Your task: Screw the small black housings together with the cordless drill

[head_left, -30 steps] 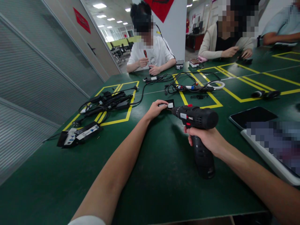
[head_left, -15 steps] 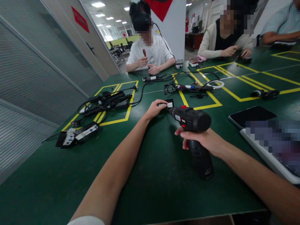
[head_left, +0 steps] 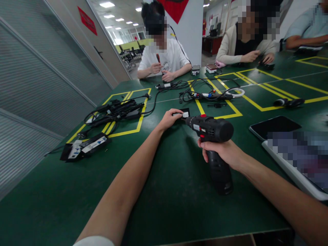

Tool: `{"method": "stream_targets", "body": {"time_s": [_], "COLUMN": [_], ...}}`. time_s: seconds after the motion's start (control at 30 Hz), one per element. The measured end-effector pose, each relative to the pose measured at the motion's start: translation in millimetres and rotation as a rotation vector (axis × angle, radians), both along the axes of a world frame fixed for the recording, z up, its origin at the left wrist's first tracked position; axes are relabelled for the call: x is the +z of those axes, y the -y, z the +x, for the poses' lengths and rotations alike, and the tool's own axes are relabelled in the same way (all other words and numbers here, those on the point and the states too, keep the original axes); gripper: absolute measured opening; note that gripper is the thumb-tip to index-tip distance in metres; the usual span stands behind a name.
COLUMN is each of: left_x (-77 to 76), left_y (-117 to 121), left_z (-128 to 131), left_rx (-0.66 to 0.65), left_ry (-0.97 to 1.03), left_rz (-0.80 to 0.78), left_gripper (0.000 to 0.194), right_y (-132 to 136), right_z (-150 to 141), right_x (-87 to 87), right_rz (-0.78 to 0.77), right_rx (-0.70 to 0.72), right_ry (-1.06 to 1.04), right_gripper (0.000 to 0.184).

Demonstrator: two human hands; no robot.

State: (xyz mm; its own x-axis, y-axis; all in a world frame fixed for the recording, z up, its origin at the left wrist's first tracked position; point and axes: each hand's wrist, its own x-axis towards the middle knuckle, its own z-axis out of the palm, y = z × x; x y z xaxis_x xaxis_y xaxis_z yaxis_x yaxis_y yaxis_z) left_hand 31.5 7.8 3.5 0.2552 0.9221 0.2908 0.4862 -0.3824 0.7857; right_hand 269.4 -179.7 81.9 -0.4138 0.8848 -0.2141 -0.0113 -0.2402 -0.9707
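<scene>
Gripping the drill [head_left: 214,129], the right hand [head_left: 224,150] is wrapped around its handle, above the green worktop [head_left: 179,205]. The drill has a pale label [head_left: 196,127] on its side, but the print is too tiny to read. It is black and chunky, with red bits on its top and side. To the right lie a tablet [head_left: 294,171] with a white edge and, just past it, a dark phone [head_left: 275,127]. Over on the left sit black packs [head_left: 94,144] with white and blue stickers, their words too blurry to read.

Farther in, the left hand [head_left: 169,120] pinches a small black part [head_left: 187,111] on the worktop. The part has a white patch on it. The drill's tip points at it, but I cannot tell if they touch.

Black cords [head_left: 118,112] lie in a heap to the left, over yellow lines [head_left: 139,124]. Across the worktop, a person [head_left: 176,54] in a white shirt holds a red screwdriver [head_left: 158,58].
</scene>
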Motion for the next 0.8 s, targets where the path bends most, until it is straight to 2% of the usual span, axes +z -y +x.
{"method": "stream_targets", "body": {"time_s": [0.8], "left_x": [-3.9], "left_y": [-3.0], "left_z": [-1.7], "left_rx": [-0.015], "left_ry": [0.006], "left_rz": [0.038], "left_gripper": [0.026], "right_y": [1.9], "right_z": [1.3], "right_x": [-0.9], "right_rz": [0.005], "right_rx": [0.01], "right_ry": [0.027], "right_gripper": [0.014]}}
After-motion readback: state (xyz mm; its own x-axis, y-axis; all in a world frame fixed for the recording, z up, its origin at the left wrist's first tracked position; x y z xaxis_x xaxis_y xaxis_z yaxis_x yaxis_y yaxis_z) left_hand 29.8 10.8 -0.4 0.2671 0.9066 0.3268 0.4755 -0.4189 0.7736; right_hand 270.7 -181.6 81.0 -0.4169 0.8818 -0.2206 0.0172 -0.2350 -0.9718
